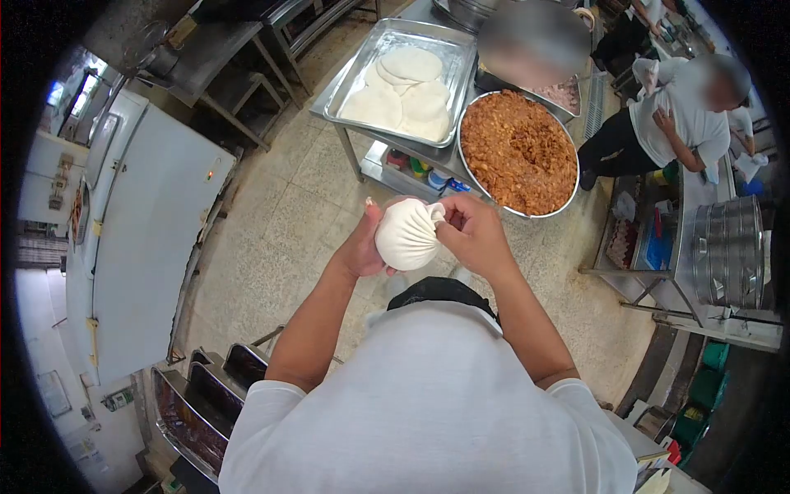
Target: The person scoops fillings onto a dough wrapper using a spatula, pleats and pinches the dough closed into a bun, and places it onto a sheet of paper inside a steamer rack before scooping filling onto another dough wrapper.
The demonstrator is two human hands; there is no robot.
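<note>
A round white dough bun (406,237) with pleats is held up in front of my body. Cupped around its left side and underside is my left hand (364,240), with the thumb raised. My right hand (473,235) pinches the gathered dough at the bun's right edge. Beyond the hands, a large round pan (575,183) holds a chunky reddish-brown filling. To its left, several flat white dough rounds (409,63) lie overlapping in a rectangular metal tray (331,105).
The tray rests on a metal table (350,136) with a lower shelf. A co-worker (671,115) stands at the upper right. Stacked metal steamers (728,253) are at the right, a white freezer (152,247) at the left, and dark metal pans (185,416) at the lower left.
</note>
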